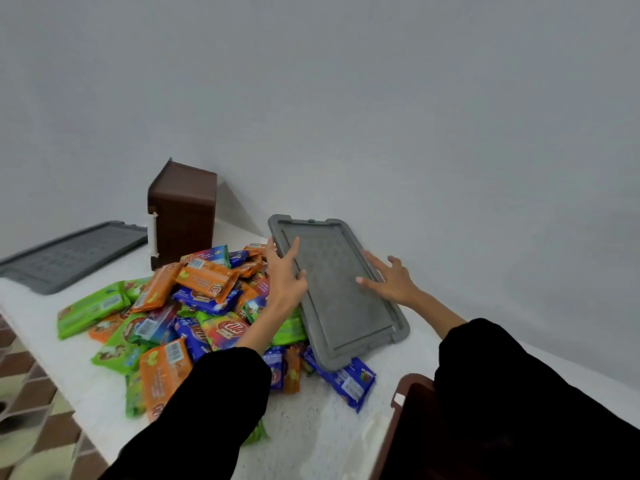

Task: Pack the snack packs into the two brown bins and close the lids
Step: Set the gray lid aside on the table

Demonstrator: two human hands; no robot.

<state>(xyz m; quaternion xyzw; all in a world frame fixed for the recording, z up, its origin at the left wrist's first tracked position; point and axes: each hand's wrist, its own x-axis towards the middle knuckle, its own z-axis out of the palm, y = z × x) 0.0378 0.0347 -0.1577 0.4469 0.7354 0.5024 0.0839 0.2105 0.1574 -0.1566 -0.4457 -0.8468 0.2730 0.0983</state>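
Clad in loose, plain black sleeves: left sleeve [194,410] at 7 o'clock, right sleeve [519,393] at 4 o'clock. Ending at mid-forearm, wide at the cuff. Bare beyond the cuffs down to left grip [285,275] and right grip [394,278].

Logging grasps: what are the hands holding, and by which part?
The grey lid: left hand grips its left long edge; right hand rests open-fingered on its right edge.

Two bins [183,216] [407,381], two lids [72,254] [339,306], many packs [207,282]
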